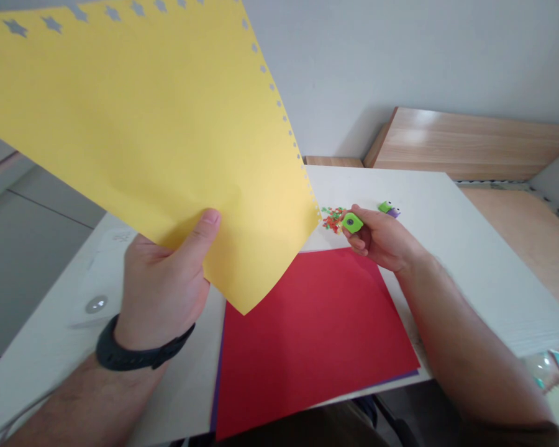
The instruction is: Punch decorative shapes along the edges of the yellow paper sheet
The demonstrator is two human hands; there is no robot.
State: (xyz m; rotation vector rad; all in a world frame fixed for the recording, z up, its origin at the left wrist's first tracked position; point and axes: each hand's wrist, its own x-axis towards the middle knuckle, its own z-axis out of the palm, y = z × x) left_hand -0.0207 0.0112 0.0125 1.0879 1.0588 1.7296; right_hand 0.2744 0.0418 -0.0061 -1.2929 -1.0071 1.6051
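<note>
My left hand [170, 279] grips a large yellow sheet of paper [177, 130] by its lower edge, thumb on top. The sheet is raised and tilted above the table. Star-shaped holes run along its top edge and down its right edge. A small green craft punch [353, 223] is in my right hand [377, 239], held between thumb and fingers, just right of the sheet's right corner. Behind the punch lies a scatter of small red, green and orange paper bits [331, 218]. A red sheet [317, 335] lies flat below, with a purple sheet [407, 375] showing beneath it.
On the white table [428, 248], a green and purple punch pair [389, 208] stands past my right hand. A clear plastic package [97, 292] lies at left. Wooden boards [470, 143] stand behind the table. A bed-like surface [526, 217] is at right.
</note>
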